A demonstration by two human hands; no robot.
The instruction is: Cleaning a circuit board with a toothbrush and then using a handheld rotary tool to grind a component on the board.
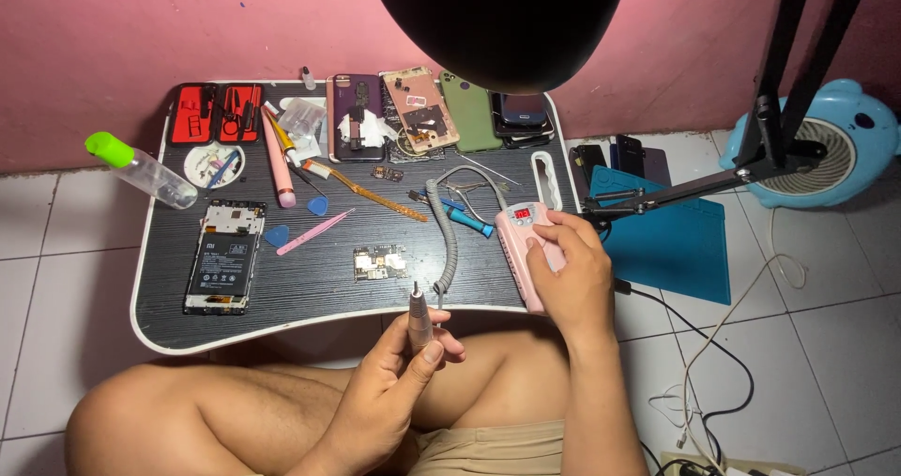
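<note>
low black table [310, 293] across the lap, rim white, crowded from far edge to near edge. far row: red tool kit [216, 113], purple phone back [357, 115], opened rose-gold phone shell [422, 108], green phone case [469, 110], stack of dark phones [521, 115]. left of the table, clear spray bottle [145, 171] with green cap, lying tilted and overhanging the rim; could roll off onto the tiles if the table gets knocked by a knee. near left, opened phone [223, 255] with battery bare, face up. at the near middle, small circuit board [380, 262], loose and unclamped, just beside the grey coiled cord [446, 241].

right hand [572, 274] laid over the pink control box [526, 251] at the table's right edge, thumb and fingers pressed together on its face below the red display; box half over the rim, so a firm press might tip it off. left hand [394, 382] near the body, below the table edge, fingers clamped round the pen-shaped rotary handpiece [419, 318], tip pointing up and away.

risks, as judged: handpiece spinning up while the tip sits close to fingers and bare knee; coiled cord dragging across the board and sweeping it, or the blue picks [277, 237], off the near edge; cable tangle on the floor at far right catching a foot. dark lamp head [497, 21] hiding part of the far row, so nothing sure there.
</note>
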